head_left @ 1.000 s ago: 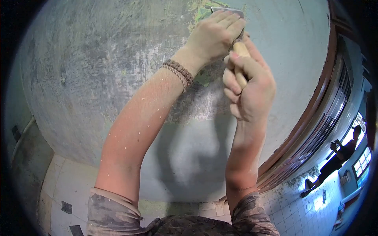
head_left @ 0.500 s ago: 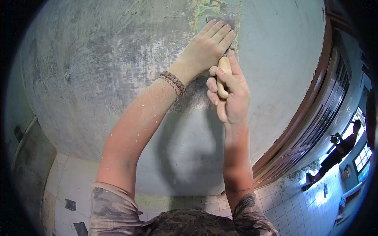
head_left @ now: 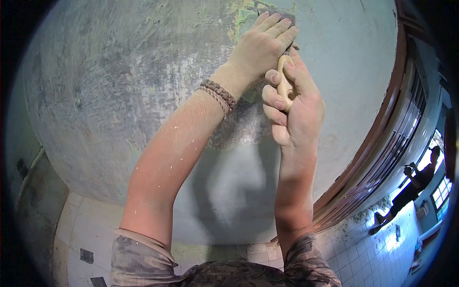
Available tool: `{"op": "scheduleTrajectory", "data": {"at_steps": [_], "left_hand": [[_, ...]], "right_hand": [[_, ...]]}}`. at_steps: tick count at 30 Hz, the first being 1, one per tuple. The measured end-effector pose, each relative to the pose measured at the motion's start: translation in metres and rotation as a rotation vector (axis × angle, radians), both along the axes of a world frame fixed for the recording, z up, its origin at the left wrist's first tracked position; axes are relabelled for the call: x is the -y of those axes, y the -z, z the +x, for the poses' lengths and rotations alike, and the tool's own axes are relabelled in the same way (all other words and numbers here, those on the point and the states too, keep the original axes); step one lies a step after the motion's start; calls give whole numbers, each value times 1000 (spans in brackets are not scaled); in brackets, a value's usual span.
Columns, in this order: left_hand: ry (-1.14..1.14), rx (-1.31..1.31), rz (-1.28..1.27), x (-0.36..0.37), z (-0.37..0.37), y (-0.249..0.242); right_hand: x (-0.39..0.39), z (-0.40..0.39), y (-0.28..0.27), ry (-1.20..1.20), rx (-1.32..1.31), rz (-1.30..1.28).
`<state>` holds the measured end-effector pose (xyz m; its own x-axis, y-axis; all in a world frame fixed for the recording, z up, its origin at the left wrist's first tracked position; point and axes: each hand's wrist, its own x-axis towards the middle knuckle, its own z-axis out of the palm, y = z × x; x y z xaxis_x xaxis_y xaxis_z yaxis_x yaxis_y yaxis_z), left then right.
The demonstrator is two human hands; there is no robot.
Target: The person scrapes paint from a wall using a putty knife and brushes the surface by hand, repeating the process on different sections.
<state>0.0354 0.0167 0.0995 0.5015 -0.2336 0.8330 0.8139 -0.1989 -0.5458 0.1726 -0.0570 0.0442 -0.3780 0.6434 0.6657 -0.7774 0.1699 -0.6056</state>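
Observation:
My right hand (head_left: 304,103) is closed round the pale wooden handle of a scraper (head_left: 285,79), its forefinger stretched up along the tool. Flat across the scraper's dark blade (head_left: 288,17) lies my left hand (head_left: 259,48), fingers extended and pressing it to the wall. The blade rests against the wall (head_left: 143,86) near the top of the view, beside a patch of flaking yellow-green paint (head_left: 243,19). Part of the blade is hidden under my left fingers. Dust covers both hands, and a braided bracelet (head_left: 220,94) circles my left wrist.
Brown slatted woodwork (head_left: 377,148) borders the wall on the right. Below is a tiled floor (head_left: 354,253) with dark flat pieces (head_left: 86,256) at lower left. Another person (head_left: 411,191) stands at the far right, near bright windows.
Both hands and the scraper have moved a little up and to the right along the wall. My hold on the handle is the same.

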Motion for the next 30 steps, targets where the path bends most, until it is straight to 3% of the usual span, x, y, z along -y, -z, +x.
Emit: {"op": "scheduleTrajectory", "data": {"at_steps": [13,16,18,19,20,23,30], "left_hand": [[57,-5,21,-3,-4,3],[134,-11,-25,-3,-5,-12],[29,-141,71,2,-3,-42],[39,-84,-294,7,0,-49],[39,-83,-296,13,3,-40],[-43,-46,-63,16,7,13],[-91,21,-14,19,-16,8]], "right_hand": [[4,-4,1,-26,-44,-42],[-1,-9,-10,59,6,-26],[-20,-22,-23,99,-98,52],[-13,-14,-27,85,-74,57],[-4,-8,-23,85,-72,54],[5,6,16,45,16,22],[4,-13,7,56,52,43]]}}
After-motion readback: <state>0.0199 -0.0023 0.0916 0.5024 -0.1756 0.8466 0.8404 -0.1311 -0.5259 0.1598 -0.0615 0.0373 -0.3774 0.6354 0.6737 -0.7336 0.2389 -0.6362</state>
